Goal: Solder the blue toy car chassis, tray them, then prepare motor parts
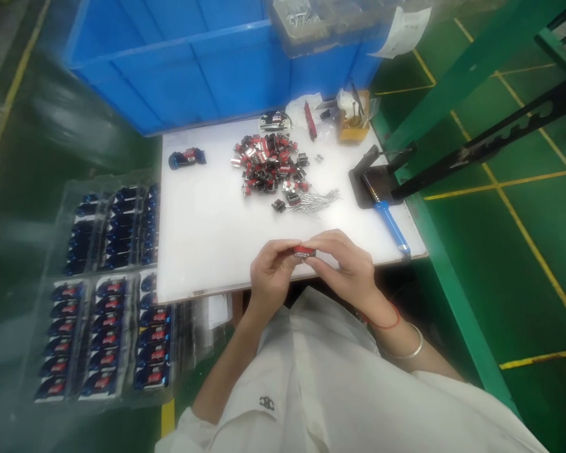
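Both my hands meet over the front edge of the white tabletop [202, 239], pinching one small red and black part with a silvery metal face [304, 251]. My left hand [272, 267] grips its left end between thumb and fingertips. On its right end, my right hand [344, 267] is closed in the same way. Beyond them lies a pile of similar red, black and silver parts [266, 160]. Thin metal wires or pins [316, 200] are spread at the pile's near right side.
A blue-handled soldering iron [391, 226] rests on a black stand to the right. At the back stand a large blue bin [217, 69] and a yellow box [355, 126]. One assembled blue-black piece [187, 157] lies at left. Clear trays [89, 277] hold many more below. A green post [453, 296] stands right.
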`<state>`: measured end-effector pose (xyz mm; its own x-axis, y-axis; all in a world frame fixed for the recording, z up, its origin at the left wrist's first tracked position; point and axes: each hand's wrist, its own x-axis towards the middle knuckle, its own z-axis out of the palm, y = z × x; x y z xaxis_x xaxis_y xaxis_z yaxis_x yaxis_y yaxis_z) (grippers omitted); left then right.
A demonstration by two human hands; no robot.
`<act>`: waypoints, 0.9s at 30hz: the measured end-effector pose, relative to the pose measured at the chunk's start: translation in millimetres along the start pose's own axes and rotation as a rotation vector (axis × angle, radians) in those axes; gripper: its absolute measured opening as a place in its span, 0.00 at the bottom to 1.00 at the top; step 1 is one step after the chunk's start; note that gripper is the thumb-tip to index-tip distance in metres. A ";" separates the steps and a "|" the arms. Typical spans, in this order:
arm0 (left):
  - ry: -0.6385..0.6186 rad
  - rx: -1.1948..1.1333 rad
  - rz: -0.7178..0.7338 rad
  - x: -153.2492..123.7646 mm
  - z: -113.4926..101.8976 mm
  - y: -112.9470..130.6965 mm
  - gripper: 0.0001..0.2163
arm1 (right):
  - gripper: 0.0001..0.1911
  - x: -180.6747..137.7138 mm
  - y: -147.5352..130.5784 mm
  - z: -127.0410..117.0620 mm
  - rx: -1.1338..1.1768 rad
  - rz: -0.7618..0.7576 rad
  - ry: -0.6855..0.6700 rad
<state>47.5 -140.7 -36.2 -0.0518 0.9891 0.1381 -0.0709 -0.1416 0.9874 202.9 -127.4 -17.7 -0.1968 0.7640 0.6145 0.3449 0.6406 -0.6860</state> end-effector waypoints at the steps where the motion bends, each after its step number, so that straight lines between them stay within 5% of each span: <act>1: 0.000 0.002 0.000 -0.3 0.8 1.1 0.07 | 0.11 -0.9 0.3 0.1 0.011 0.023 0.002; 7: 0.004 0.028 0.029 -1.6 5.1 6.5 0.08 | 0.11 -7.2 2.0 0.6 0.091 0.115 0.029; 19: -0.005 0.380 0.366 1.1 10.2 12.9 0.03 | 0.09 -16.1 -0.5 4.1 0.103 0.238 0.063; 27: -0.034 0.409 0.401 0.5 9.5 10.2 0.04 | 0.08 -18.4 -1.2 4.0 0.080 0.241 0.069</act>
<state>56.2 -141.3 -25.3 0.0369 0.8631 0.5037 0.3391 -0.4850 0.8061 202.5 -141.9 -29.8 -0.0535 0.8902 0.4524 0.3003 0.4465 -0.8429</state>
